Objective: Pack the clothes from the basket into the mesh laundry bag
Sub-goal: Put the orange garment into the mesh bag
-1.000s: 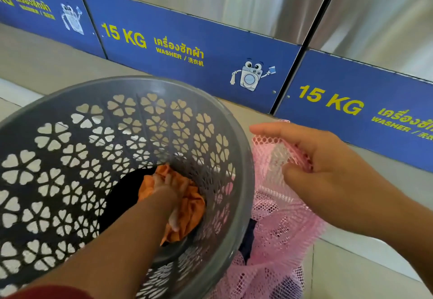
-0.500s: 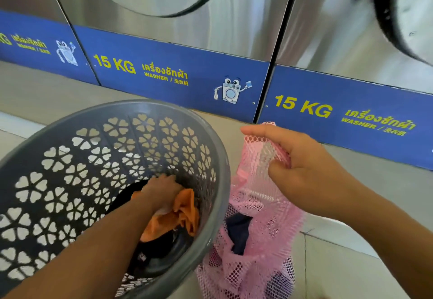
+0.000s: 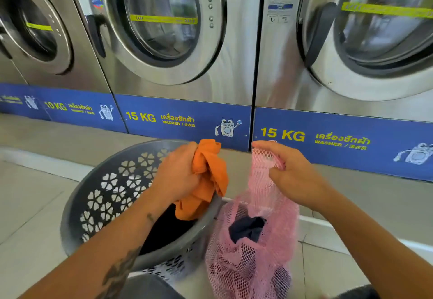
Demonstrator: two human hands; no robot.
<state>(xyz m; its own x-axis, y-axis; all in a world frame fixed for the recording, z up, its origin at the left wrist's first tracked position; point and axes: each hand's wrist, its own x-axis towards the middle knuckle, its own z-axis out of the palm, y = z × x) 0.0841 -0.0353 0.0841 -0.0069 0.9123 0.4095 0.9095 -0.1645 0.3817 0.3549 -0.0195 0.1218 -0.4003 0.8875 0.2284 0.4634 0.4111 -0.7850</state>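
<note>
A grey plastic basket (image 3: 103,195) with flower-shaped cut-outs stands on the floor at lower left, with dark clothes (image 3: 164,230) lying in its bottom. My left hand (image 3: 175,174) grips a crumpled orange garment (image 3: 210,177), held above the basket's right rim. Just to the right hangs the pink mesh laundry bag (image 3: 264,252), its mouth held up by my right hand (image 3: 293,174). A dark navy garment (image 3: 246,229) shows inside the bag's opening.
A row of steel front-loading washers (image 3: 164,31) with blue base panels (image 3: 187,120) stands close behind. The floor (image 3: 30,195) is pale tile, with a raised step below the machines. A dark object (image 3: 358,293) shows at the bottom edge.
My left hand has lifted the orange garment out of the basket's bottom, up to its right rim beside the bag. The view has tilted up, showing the washer doors.
</note>
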